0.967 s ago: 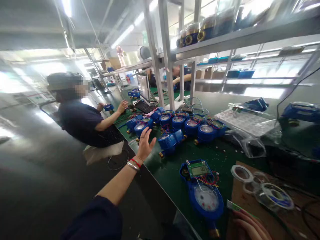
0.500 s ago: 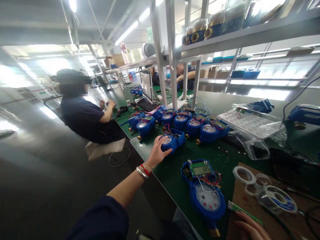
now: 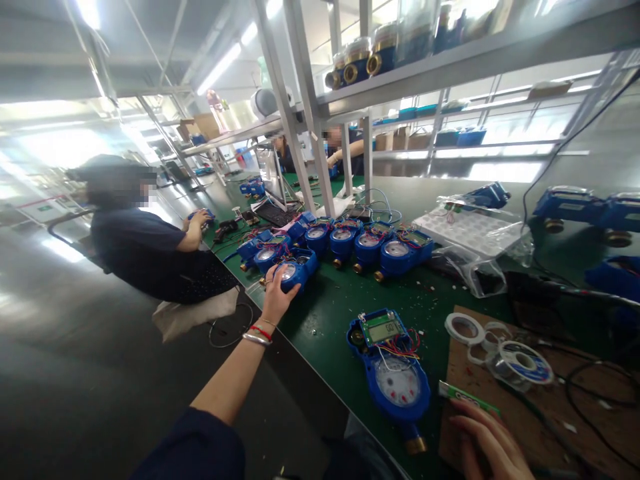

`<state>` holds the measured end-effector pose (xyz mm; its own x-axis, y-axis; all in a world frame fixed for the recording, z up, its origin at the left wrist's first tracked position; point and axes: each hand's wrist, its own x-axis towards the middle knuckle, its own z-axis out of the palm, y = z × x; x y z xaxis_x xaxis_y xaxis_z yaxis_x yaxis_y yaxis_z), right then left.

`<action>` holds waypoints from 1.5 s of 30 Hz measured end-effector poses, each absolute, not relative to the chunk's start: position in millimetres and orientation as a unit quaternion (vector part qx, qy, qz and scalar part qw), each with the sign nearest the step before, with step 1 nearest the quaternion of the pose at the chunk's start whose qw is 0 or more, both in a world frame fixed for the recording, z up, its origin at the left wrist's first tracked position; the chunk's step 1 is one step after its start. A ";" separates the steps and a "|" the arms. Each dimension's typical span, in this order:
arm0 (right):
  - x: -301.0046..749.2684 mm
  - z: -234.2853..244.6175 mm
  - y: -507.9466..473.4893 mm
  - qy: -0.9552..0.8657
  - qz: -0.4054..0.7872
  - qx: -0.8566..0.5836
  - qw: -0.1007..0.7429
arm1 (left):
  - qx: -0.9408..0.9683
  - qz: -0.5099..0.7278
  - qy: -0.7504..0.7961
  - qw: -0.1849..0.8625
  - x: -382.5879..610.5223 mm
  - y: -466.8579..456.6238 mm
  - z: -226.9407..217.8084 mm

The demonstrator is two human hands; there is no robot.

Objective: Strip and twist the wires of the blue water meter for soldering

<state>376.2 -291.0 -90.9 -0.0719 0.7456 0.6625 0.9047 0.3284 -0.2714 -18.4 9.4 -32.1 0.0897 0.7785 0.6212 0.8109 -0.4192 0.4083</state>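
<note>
My left hand [image 3: 280,290] is wrapped around the dial end of a blue water meter [image 3: 306,268] near the table's left edge, close to a row of other meters. Another blue water meter [image 3: 397,383] lies nearer me, its display [image 3: 383,329] lit and coloured wires exposed above the clear dial. At the lower right, my right hand [image 3: 487,437] has curled fingers against a narrow green circuit board [image 3: 473,399] and appears to grip it. The thumb's hold is hidden.
Several wired meters [image 3: 395,250] stand in a row behind. A brown board [image 3: 575,393] carries a tape roll [image 3: 465,328] and a wire spool [image 3: 523,363]. A white tray [image 3: 465,230] in plastic lies farther back. A co-worker [image 3: 135,233] sits at left; metal shelf posts [image 3: 305,100] rise from the table.
My left hand has moved the held water meter farther left, toward the left end of the row. The view has shifted to the right. My right hand stays at the circuit board.
</note>
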 end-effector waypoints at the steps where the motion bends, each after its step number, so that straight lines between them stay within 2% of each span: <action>1: 374.5 -89.6 -291.2 -0.719 -0.102 -0.574 0.379 | -0.739 -0.406 -0.537 0.021 -18.7 11.3 -32.8; 9: 358.8 -73.0 -300.3 -0.653 0.015 -0.629 0.422 | -0.750 -0.386 -0.537 0.015 -22.1 13.5 -35.0; 15: 355.4 -63.3 -300.9 -0.630 0.034 -0.650 0.423 | -0.736 -0.400 -0.545 0.037 -10.5 -3.0 -14.6; 20: 356.4 -60.5 -300.9 -0.623 0.049 -0.655 0.425 | -0.784 -0.400 -0.469 0.069 48.0 -99.9 7.1; 24: 348.5 -50.8 -303.8 -0.605 0.083 -0.653 0.448 | -0.859 -0.378 -0.344 0.037 96.7 -191.2 -5.1; 26: 341.6 -41.7 -300.1 -0.581 0.149 -0.652 0.464 | -0.841 -0.386 -0.380 -0.010 106.9 -213.2 -15.6; 29: 332.3 -26.5 -279.2 -0.514 0.318 -0.639 0.475 | -0.810 -0.394 -0.431 -0.053 104.1 -216.0 -26.0; 34: 320.7 -4.0 -230.3 -0.337 0.599 -0.571 0.449 | -0.793 -0.436 -0.423 -0.035 78.8 -202.5 -30.5; 36: 311.7 4.8 -219.1 -0.257 0.672 -0.516 0.466 | -0.783 -0.448 -0.431 -0.028 70.2 -202.3 -33.6; 40: 279.4 12.8 -197.5 -0.176 0.693 -0.461 0.526 | -0.757 -0.464 -0.459 -0.034 59.3 -203.8 -43.9; 45: 224.1 -4.5 -136.3 -0.180 0.663 -0.414 0.598 | -0.715 -0.485 -0.501 -0.039 45.7 -200.0 -51.3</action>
